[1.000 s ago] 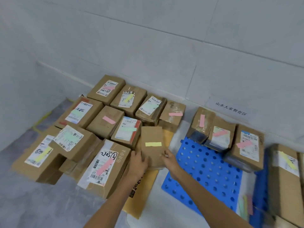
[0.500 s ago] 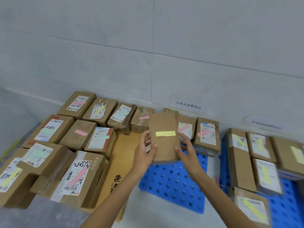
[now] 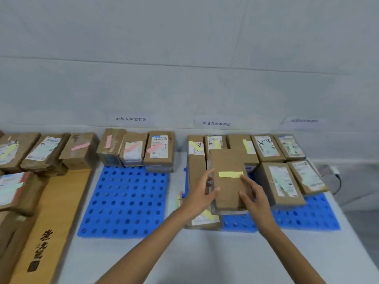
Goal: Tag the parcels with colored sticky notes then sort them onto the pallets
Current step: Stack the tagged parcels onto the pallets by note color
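Both hands are holding a brown parcel (image 3: 226, 187) over the left part of the right pallet (image 3: 307, 216). The left hand (image 3: 200, 194) is gripping the parcel's left edge, with the thumb lying on top and the fingers reaching up the side. The right hand (image 3: 255, 198) is gripping the right side, its fingers lying across the top and one fingertip touching the yellow note (image 3: 229, 174) stuck across the face. A lower parcel (image 3: 205, 219) is lying just beneath, at the pallet's near left corner; I cannot tell whether the held one is resting on it. Other tagged parcels (image 3: 281, 187) are sitting on the far and right parts of this pallet. On the left pallet (image 3: 127, 201), three pink-noted parcels (image 3: 135, 154) are standing in a row along the far edge. A flat box (image 3: 55, 201) is lying further left. Paper labels (image 3: 131, 119) are hanging on the wall (image 3: 184, 58).
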The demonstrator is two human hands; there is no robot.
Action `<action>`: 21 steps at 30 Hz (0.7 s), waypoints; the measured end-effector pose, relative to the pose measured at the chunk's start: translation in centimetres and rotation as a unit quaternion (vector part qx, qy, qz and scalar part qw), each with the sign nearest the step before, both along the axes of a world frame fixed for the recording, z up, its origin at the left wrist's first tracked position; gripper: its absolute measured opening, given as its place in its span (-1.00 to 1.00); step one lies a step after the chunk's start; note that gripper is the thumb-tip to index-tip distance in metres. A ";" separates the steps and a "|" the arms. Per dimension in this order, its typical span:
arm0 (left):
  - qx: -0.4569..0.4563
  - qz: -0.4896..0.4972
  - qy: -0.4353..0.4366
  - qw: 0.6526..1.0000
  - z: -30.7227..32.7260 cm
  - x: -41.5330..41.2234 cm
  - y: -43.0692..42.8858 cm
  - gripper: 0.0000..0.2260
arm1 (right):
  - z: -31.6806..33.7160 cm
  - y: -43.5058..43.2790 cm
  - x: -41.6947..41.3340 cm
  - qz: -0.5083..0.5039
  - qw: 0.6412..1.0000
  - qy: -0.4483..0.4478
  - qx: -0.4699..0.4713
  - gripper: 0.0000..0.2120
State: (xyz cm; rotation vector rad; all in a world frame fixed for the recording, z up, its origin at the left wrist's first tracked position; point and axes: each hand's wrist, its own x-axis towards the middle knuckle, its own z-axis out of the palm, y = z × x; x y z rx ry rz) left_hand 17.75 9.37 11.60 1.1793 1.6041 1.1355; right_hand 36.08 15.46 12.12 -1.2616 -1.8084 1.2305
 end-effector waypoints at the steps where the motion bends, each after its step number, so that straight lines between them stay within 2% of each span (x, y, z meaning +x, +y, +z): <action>1: -0.006 -0.017 -0.006 1.000 -0.3 1.7 0.9 -0.51 | -0.5 0.6 1.8 -0.012 1.000 -0.005 -0.001 -0.60; 6: -0.033 -0.054 0.062 0.996 -2.1 8.3 5.1 -0.54 | -2.5 2.6 8.5 -0.049 0.999 -0.008 -0.006 -0.60; 13: -0.061 -0.057 0.153 0.985 -5.2 10.6 7.1 -0.57 | -6.8 4.6 10.3 0.000 0.999 -0.029 -0.030 -0.58; 16: -0.076 -0.089 0.239 0.964 -6.8 10.3 7.3 -0.57 | -9.1 5.6 9.8 0.045 0.993 -0.099 -0.037 -0.48; 19: -0.082 -0.119 0.348 0.926 -8.0 9.5 7.1 -0.59 | -11.0 6.3 9.6 0.102 0.973 -0.201 -0.040 -0.37; 21: -0.102 -0.104 0.376 0.915 -8.4 8.4 7.1 -0.57 | -11.4 6.8 9.6 0.117 0.969 -0.214 -0.033 -0.35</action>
